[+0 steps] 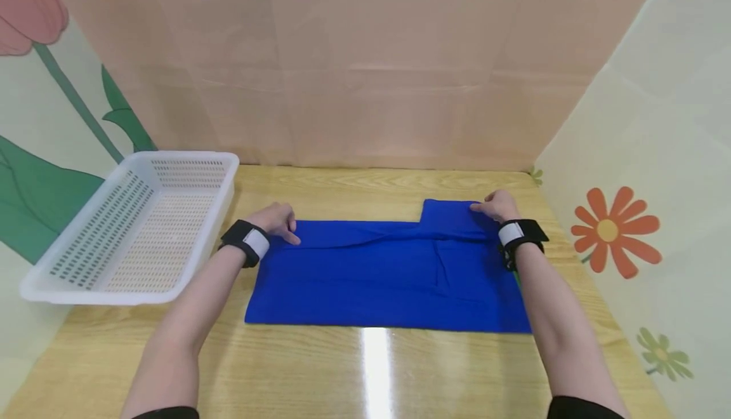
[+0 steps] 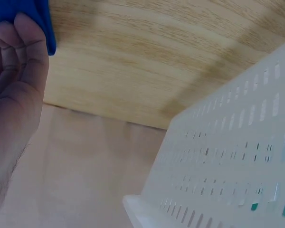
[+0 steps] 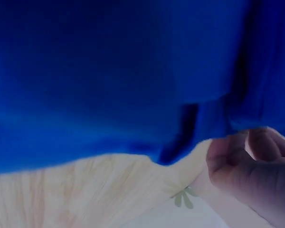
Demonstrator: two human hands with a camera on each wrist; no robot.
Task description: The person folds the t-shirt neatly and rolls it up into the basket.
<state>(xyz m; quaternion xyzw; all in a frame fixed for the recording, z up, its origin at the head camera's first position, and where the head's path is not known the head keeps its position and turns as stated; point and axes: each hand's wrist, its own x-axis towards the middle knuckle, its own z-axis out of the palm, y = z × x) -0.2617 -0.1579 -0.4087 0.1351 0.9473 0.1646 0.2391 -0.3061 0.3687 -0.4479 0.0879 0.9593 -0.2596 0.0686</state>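
A blue cloth, folded into a long rectangle, lies across the wooden table with a raised flap at its far right and creases along its far side. My left hand grips the far left corner, thumb on top; in the left wrist view that hand's curled fingers meet the cloth's edge. My right hand pinches the far right corner of the flap. In the right wrist view the cloth fills most of the picture, and its lower edge meets the right hand.
A white perforated plastic basket stands at the left, close to my left forearm. The wooden table ends at a pinkish-brown back covering. Flower-printed walls flank it. A thin green strip shows beside the right wrist.
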